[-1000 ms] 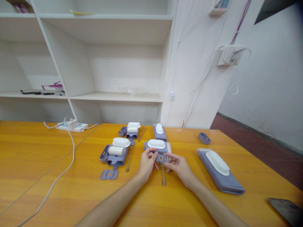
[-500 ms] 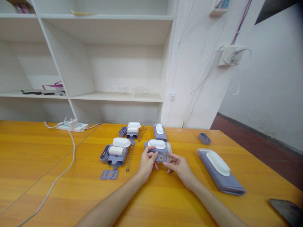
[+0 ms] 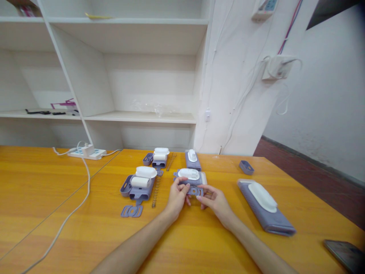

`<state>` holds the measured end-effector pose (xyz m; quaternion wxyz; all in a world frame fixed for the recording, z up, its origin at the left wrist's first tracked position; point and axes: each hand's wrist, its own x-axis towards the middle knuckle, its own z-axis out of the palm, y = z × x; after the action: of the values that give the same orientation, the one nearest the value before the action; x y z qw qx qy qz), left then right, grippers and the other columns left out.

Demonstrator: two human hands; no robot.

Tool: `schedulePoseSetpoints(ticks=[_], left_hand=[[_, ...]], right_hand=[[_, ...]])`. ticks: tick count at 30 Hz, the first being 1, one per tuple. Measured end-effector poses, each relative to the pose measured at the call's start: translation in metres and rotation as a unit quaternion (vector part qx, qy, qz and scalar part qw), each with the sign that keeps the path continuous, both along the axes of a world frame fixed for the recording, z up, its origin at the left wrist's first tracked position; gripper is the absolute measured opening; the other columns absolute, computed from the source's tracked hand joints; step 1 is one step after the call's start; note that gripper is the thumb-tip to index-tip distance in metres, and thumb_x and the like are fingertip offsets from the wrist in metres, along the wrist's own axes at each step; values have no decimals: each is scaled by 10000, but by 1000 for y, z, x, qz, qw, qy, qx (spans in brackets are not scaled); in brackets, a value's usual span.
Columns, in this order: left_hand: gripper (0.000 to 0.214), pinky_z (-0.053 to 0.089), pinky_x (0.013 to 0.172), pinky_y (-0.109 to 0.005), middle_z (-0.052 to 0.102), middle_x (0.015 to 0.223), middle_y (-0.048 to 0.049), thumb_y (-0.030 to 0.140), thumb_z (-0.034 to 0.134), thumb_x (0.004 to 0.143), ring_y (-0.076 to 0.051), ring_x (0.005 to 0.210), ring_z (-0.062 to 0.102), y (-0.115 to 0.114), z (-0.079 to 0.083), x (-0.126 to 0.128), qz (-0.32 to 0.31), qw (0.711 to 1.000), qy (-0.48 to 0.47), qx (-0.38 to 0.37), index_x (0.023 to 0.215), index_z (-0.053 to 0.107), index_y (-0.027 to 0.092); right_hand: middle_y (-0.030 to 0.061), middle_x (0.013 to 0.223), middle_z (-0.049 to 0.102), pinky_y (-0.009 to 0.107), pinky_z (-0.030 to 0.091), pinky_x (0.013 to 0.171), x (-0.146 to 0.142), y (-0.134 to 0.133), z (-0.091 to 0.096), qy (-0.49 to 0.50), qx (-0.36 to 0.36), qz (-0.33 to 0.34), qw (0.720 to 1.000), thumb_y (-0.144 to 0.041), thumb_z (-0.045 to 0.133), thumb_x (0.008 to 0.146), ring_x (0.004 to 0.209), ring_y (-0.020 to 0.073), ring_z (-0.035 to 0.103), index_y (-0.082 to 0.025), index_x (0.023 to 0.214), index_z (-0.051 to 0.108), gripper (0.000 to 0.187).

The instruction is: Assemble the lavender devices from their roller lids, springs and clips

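My left hand (image 3: 178, 194) and my right hand (image 3: 214, 198) hold a flat purple-grey plastic plate (image 3: 194, 191) with cut-out openings between their fingertips, just above the table. Each hand pinches one end of it. Right behind lies a purple-grey plastic body with a ribbed white oval brush (image 3: 188, 174) on top and a clear part at its right end. To the left of my left hand rests a coil spring (image 3: 156, 191). A similar flat plate (image 3: 131, 211) lies farther left, in front of a purple-grey housing (image 3: 142, 193) with a white roller (image 3: 140, 182).
Farther back stand another housing (image 3: 159, 163), a second spring (image 3: 171, 161) and a brush-topped piece (image 3: 193, 160). On the right are a long purple-grey case (image 3: 266, 207), an end cap (image 3: 246, 167) and a phone (image 3: 345, 255). A power strip (image 3: 88, 152) with a trailing cable lies at the left.
The plate between my fingertips has tilted slightly, and its openings show a little differently. Both hands stay almost in place; the other things have not moved.
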<state>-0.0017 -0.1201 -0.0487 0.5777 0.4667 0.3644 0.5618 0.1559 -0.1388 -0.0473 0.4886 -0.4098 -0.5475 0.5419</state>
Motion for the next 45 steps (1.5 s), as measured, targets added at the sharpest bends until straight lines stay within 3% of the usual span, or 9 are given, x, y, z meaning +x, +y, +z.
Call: schedulePoseSetpoints(ticks=[9, 16, 21, 23, 28, 33, 37, 41, 45], left_hand=[[311, 376, 312, -174, 491, 495, 67, 432, 601, 744, -54, 311, 403, 0, -2, 2, -21, 999, 28, 18, 839, 501, 154], [315, 361, 293, -170, 472, 492, 77, 409, 629, 706, -57, 308, 406, -2, 0, 2, -15, 999, 34, 5, 851, 508, 157], [278, 338, 271, -159, 447, 460, 100, 342, 605, 705, -55, 281, 374, -2, 2, 2, -1, 1000, 24, -10, 890, 479, 177], [258, 328, 267, -153, 443, 456, 102, 319, 590, 704, -52, 275, 369, -3, 2, 1, -4, 1000, 26, -9, 891, 478, 179], [248, 296, 251, -141, 425, 443, 114, 263, 549, 691, -42, 251, 324, -6, 3, 1, -27, 999, 33, -14, 916, 473, 191], [285, 292, 245, -131, 425, 435, 115, 225, 513, 681, -41, 249, 312, -7, 3, 1, -14, 999, 26, -18, 956, 446, 196], [286, 286, 239, -132, 423, 426, 117, 220, 499, 680, -44, 243, 305, -8, 4, 1, -8, 999, 35, -16, 960, 443, 197], [277, 283, 241, -141, 410, 402, 125, 254, 527, 694, -52, 228, 311, -11, 7, 0, -44, 998, 37, 2, 955, 454, 195], [271, 241, 241, -143, 429, 376, 103, 424, 481, 785, -65, 222, 325, -12, 10, 0, -54, 998, 15, 5, 921, 472, 189]], right_hand=[[51, 932, 604, 239, 497, 489, -8, -9, 9, -6, 35, 12, 999, -336, 741, 628, 744, 176, 594, -210, 1129, 530, 558], [100, 1044, 572, 290, 523, 635, -5, -8, 6, -34, 143, -155, 977, -363, 604, 770, 849, 195, 590, -203, 1226, 455, 505], [109, 1125, 549, 345, 524, 707, -3, -9, 4, -71, 193, -219, 954, -302, 498, 843, 857, 192, 613, -261, 1391, 177, 636], [109, 1151, 543, 388, 508, 784, -2, -8, 3, -136, 237, -217, 937, -264, 446, 861, 885, 199, 614, -271, 1394, 168, 600], [113, 1192, 532, 466, 404, 950, 3, -3, 1, -262, 335, -233, 875, -231, 450, 839, 1067, 247, 542, -243, 1218, 425, 381], [85, 904, 561, 430, 461, 820, 7, -2, 4, -247, 393, -349, 814, -219, 558, 784, 929, 237, 550, -213, 922, 523, 142], [62, 845, 578, 389, 458, 762, 10, -3, 5, -342, 438, -315, 769, -176, 511, 820, 827, 215, 551, -241, 1083, 508, 271], [96, 945, 609, 395, 423, 806, 8, -2, 9, -470, 431, -241, 731, -211, 466, 857, 916, 245, 548, -228, 1182, 497, 326], [102, 865, 626, 356, 422, 760, 9, 3, 16, -482, 387, -278, 735, -290, 418, 890, 850, 240, 576, -187, 955, 550, 180]])
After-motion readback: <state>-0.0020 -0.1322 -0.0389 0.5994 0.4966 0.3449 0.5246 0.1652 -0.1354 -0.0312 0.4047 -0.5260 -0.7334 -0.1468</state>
